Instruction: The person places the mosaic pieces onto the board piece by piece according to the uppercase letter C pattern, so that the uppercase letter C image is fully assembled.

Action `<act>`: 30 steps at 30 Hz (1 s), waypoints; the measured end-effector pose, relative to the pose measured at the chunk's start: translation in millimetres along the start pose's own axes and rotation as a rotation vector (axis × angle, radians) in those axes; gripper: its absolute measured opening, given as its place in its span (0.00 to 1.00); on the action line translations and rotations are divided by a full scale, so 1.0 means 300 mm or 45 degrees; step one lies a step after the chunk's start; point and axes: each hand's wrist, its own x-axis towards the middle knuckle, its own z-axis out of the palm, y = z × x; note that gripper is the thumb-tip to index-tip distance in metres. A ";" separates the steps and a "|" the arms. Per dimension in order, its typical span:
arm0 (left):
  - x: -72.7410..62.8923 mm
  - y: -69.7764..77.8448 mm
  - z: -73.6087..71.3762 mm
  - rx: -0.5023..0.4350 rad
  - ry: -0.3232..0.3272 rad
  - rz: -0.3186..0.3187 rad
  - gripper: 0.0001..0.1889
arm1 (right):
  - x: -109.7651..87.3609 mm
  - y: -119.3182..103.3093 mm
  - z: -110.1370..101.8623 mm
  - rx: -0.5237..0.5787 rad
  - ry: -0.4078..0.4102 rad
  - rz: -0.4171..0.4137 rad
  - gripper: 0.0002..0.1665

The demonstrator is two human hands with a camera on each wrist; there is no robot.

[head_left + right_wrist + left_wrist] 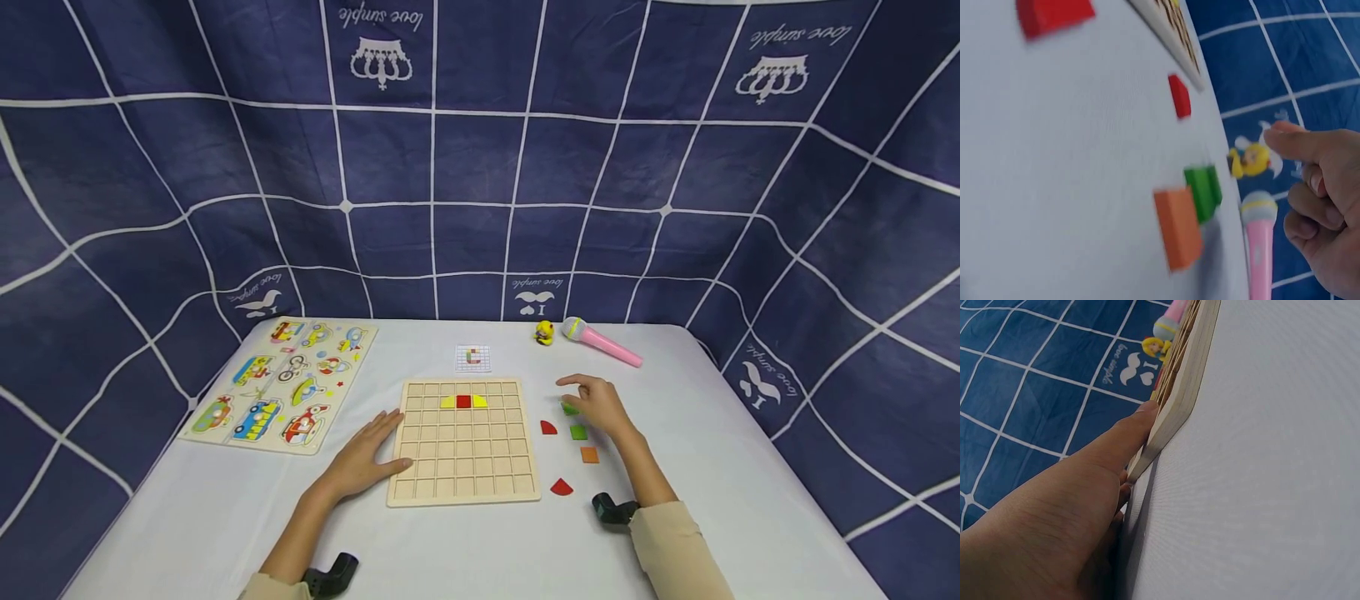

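Pale wood backed the picture puzzle (251, 367) at far left, well apart from both hands and presumably placed there to leave the middle free. The left hand (363, 457) rested at the left edge of the grid board (465, 468), thumb over the rim, fingers straight and relaxed; it clutched nothing and, in my judgement, served to steady the board. The grid board lay flat between the hands, touched by the left only. In its second row from the back, a red square (463, 402) sat between two yellow pieces (447, 402). The pattern card (473, 358) lay just behind, likely for easy reading. Right of the board, two red wedges (549, 427), two green blocks (578, 432) and an orange block (589, 455) were spread loose, probably for single pick-up. The toy figure (543, 333) was at the rear. The right hand (597, 406) hung by the farther green block, index finger extended, others curled, no piece seen in its grasp; contact could not be determined. The pink microphone (602, 342) lay behind it on the counter (720, 433).
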 end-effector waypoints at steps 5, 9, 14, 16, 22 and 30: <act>0.003 0.005 -0.002 -0.012 0.006 -0.002 0.47 | -0.024 0.082 -0.012 0.011 -0.029 0.048 0.14; 0.003 0.006 0.000 -0.013 0.001 -0.007 0.47 | -0.039 0.133 -0.005 0.005 -0.084 0.040 0.14; -0.001 0.002 -0.001 -0.005 0.016 -0.006 0.46 | -0.046 0.154 0.008 -0.048 -0.094 -0.009 0.15; -0.002 0.001 -0.002 -0.008 0.020 -0.005 0.46 | -0.047 0.153 0.011 -0.052 -0.082 -0.007 0.15; -0.001 -0.001 -0.002 -0.008 0.013 0.001 0.47 | -0.044 0.134 0.017 -0.066 -0.045 0.031 0.15; 0.002 -0.003 0.002 -0.011 0.010 0.016 0.46 | -0.029 -0.002 0.046 -0.021 0.002 -0.038 0.15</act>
